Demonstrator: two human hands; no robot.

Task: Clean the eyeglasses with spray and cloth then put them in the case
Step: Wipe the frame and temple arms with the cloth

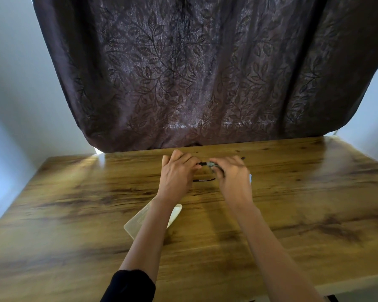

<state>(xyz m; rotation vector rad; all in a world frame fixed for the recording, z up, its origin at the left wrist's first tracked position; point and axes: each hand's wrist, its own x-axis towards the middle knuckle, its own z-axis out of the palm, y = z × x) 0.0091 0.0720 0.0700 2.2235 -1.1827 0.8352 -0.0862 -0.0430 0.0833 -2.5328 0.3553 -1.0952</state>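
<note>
Both hands hold dark-framed eyeglasses [202,164] just above the far middle of the wooden table [74,203]. My left hand [177,173] grips the left side of the frame. My right hand [231,175] is closed on the right side with a grey cloth [213,165] pinched against the lens. One thin temple arm [203,180] shows below, between the hands. A pale, translucent eyeglass case [138,223] lies on the table under my left forearm, partly hidden. A small white object [251,177], possibly the spray bottle, peeks out behind my right hand.
A dark brown leaf-patterned curtain [194,73] hangs right behind the table's far edge. Pale walls [13,83] flank it on both sides. The table's near right edge [347,282] drops off at lower right.
</note>
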